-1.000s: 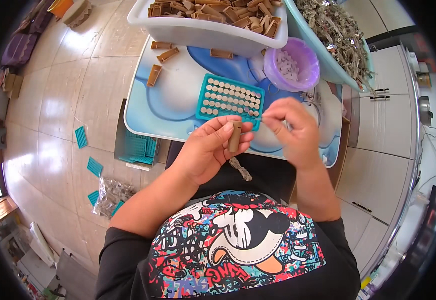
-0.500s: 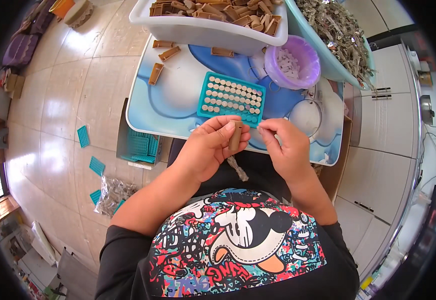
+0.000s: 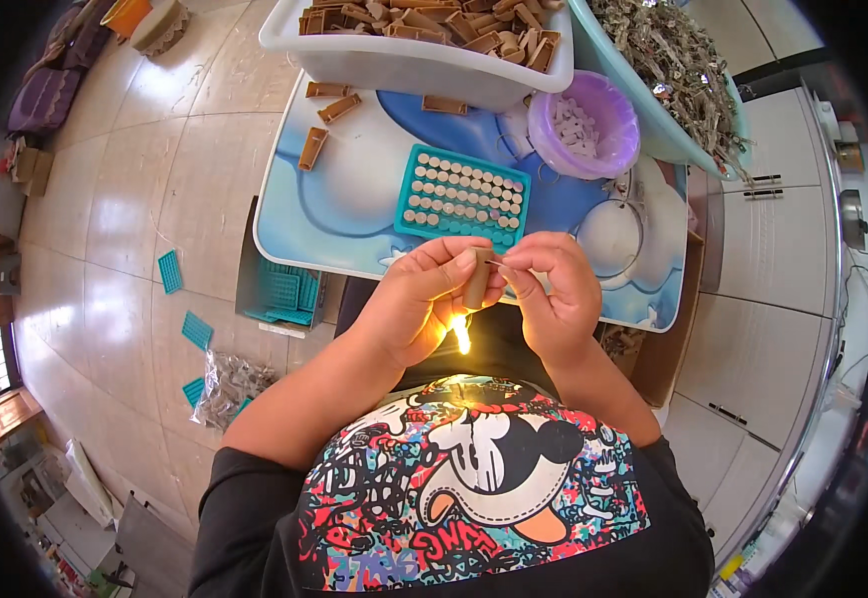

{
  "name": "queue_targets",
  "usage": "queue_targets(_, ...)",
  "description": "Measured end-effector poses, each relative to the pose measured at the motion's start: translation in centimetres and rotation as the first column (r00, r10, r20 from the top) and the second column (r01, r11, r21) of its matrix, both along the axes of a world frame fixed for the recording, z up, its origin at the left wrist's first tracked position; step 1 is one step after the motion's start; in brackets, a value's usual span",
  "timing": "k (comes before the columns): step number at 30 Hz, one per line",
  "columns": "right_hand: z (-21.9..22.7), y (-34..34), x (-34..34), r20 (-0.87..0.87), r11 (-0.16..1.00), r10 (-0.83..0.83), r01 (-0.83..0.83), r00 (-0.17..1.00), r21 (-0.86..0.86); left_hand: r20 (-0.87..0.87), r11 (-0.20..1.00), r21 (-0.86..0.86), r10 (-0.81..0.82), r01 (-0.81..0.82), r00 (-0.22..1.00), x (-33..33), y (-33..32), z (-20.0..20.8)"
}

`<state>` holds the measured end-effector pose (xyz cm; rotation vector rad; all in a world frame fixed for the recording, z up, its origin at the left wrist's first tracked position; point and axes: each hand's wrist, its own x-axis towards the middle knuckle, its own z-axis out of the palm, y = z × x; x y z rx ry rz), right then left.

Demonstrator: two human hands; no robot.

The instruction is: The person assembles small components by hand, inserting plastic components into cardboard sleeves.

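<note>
My left hand (image 3: 424,294) grips a brown plastic casing (image 3: 477,279) upright between thumb and fingers. Below it, a small clear bulb piece (image 3: 463,336) glows bright yellow. My right hand (image 3: 554,289) is closed in a pinch at the casing's upper right side. Something thin shows between its fingertips, too small to name. Just beyond the hands lies a teal tray (image 3: 403,189) with rows of round silvery discs, like button cells; its nearest row shows bare slots.
Loose brown casings (image 3: 339,107) lie on the blue patterned table (image 3: 354,261). Behind stand a white bin (image 3: 414,65) of casings, a purple bowl (image 3: 544,140) of small white pieces and a pale teal tub (image 3: 643,100) of clear parts. Teal trays (image 3: 196,330) lie on the floor at left.
The bulb piece under my left hand was unlit and now glows yellow. My right hand has moved left, up to the brown casing.
</note>
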<state>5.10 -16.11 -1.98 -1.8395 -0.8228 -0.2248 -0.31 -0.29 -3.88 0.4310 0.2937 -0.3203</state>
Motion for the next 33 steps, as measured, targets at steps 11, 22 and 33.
queue_targets(11, -0.2, 0.4, -0.2, -0.002, 1.0, -0.001, 0.001, 1.0, -0.017, -0.018, 0.998, 0.056, -0.019, 0.02, 1.0, -0.1, -0.3, 0.8)
queue_targets(22, -0.4, 0.5, -0.1, 0.099, 0.999, 0.003, 0.001, 0.995, -0.045, -0.058, 0.997, 0.072, 0.003, 0.002, 0.998, -0.4, -0.5, 0.8)
queue_targets(33, -0.4, 0.4, 0.1, 0.127, 0.999, 0.018, -0.013, 0.992, -0.039, 0.014, 0.994, 0.095, -0.053, 0.051, 0.999, -0.4, -0.2, 0.3)
